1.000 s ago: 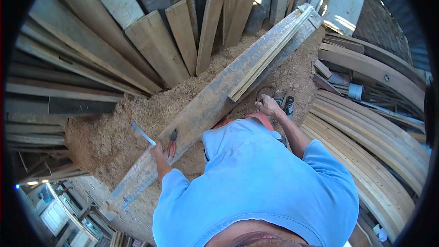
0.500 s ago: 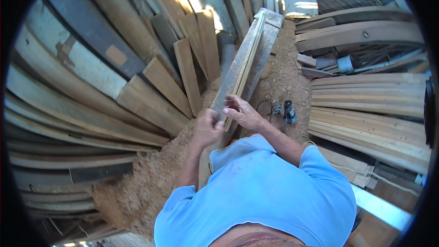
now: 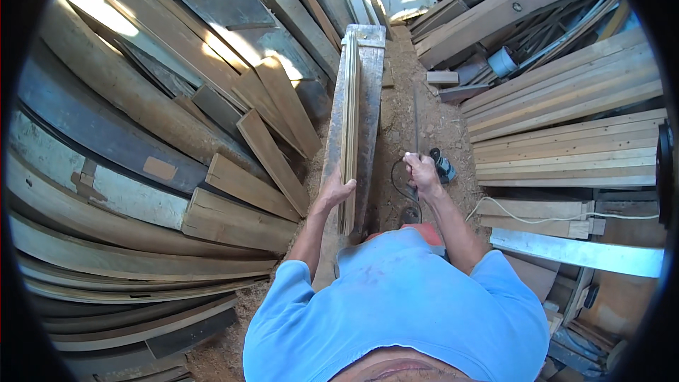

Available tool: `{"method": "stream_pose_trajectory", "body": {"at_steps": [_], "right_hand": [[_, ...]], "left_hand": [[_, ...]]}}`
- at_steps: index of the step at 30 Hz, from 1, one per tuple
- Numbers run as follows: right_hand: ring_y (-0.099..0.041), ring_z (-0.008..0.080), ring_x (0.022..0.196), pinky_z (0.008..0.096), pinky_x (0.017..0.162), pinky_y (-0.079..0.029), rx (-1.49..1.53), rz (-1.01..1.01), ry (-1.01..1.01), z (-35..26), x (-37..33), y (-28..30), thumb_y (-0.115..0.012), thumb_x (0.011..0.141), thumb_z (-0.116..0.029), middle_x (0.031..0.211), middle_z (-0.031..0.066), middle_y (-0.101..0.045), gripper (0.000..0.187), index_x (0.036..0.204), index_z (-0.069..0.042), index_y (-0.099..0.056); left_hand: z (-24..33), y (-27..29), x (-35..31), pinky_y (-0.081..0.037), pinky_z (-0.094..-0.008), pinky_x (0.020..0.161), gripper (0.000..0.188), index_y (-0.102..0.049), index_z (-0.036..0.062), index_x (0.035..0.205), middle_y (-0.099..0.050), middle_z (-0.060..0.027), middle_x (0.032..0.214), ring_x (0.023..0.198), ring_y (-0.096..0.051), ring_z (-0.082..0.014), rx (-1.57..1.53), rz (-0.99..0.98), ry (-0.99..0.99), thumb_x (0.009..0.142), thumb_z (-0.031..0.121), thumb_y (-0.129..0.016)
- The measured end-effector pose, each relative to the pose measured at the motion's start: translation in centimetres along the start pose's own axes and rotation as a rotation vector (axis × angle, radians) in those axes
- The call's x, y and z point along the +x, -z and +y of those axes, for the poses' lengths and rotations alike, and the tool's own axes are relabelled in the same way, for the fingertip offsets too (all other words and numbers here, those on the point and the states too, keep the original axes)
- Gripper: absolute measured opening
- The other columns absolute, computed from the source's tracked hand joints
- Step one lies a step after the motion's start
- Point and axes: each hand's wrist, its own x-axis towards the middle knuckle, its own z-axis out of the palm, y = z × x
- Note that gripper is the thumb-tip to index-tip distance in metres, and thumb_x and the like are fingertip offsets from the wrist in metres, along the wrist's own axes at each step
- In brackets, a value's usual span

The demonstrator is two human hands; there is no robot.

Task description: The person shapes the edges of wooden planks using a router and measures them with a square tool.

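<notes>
A bundle of long, thin wooden strips (image 3: 350, 113) lies lengthwise on a narrow, worn plank bench (image 3: 369, 92). My left hand (image 3: 334, 189) grips the bundle near its close end, thumb across the top; its other fingers are partly hidden on the left side. To the right of the bench, my right hand (image 3: 423, 172) is closed in a fist. From it a long, thin grey handsaw-like blade (image 3: 416, 117) points away from me, seen nearly edge-on. Its handle is hidden in the fist.
A dark power tool (image 3: 443, 168) with a cord lies on the sawdust-covered ground beyond my right hand. Boards (image 3: 240, 219) lean and stack closely at the left. More stacked planks (image 3: 566, 148) and a pale cord (image 3: 537, 219) are at the right.
My hands, together over the strips before, are now apart. The right hand has moved right with the blade, and the left has taken hold of the strips. The view has turned.
</notes>
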Motion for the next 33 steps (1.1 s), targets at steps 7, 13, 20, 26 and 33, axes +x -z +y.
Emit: {"method": "stream_pose_trajectory", "body": {"at_steps": [7,13,20,26,33], "right_hand": [[-0.050,0.0071,0.060,0.0294,0.050,-0.035,-0.316,-0.113,0.078,2.0,3.3,-3.9,-0.075,0.093,-0.041,0.068,-0.0017,-0.063,0.037,0.077,-0.007,-0.068],[-0.059,0.0083,0.073,0.0269,0.066,-0.046,-0.312,-0.098,0.124,3.9,7.8,-6.7,-0.081,0.088,-0.047,0.078,0.0042,-0.071,0.046,0.089,-0.002,-0.073],[-0.067,0.0212,0.079,0.0374,0.072,-0.053,-0.568,-0.147,0.097,4.0,8.7,-8.9,-0.080,0.079,-0.063,0.085,0.0162,-0.072,0.072,0.089,0.007,-0.070],[-0.072,0.0323,0.090,0.0448,0.079,-0.056,-0.790,-0.025,0.146,2.4,6.9,-11.7,-0.081,0.074,-0.069,0.094,0.0278,-0.073,0.085,0.094,0.013,-0.068],[-0.072,0.0440,0.102,0.0481,0.085,-0.058,-0.844,0.053,0.060,2.2,7.1,-10.6,-0.078,0.076,-0.047,0.102,0.0347,-0.072,0.066,0.099,0.014,-0.070]], "left_hand": [[2.3,2.0,-3.2,-0.054,-0.0498,0.097,0.075,-0.040,-0.0010,0.149,-0.068,-0.0342,0.115,0.110,-0.068,-0.0455,0.078,-0.034,0.119,0.082,0.018,-0.067],[-2.5,-0.5,-12.6,-0.057,-0.0467,0.078,0.078,-0.043,-0.0054,0.147,-0.069,-0.0257,0.082,0.078,-0.071,-0.0387,0.216,0.042,0.144,0.077,0.015,-0.070],[-1.5,-0.2,-15.6,-0.056,-0.0524,0.085,0.086,-0.038,-0.0063,0.152,-0.071,-0.0288,0.087,0.088,-0.071,-0.0463,0.161,-0.002,0.232,0.076,0.018,-0.070],[-1.2,-0.1,-15.4,-0.056,-0.0518,0.079,0.090,-0.035,-0.0052,0.154,-0.069,-0.0269,0.079,0.080,-0.071,-0.0452,0.183,-0.051,0.190,0.077,0.020,-0.072],[-3.0,-1.4,-14.3,-0.056,-0.0424,0.091,0.095,-0.026,-0.0022,0.160,-0.070,-0.0306,0.106,0.101,-0.072,-0.0364,0.076,-0.214,0.089,0.085,0.029,-0.076]]}}
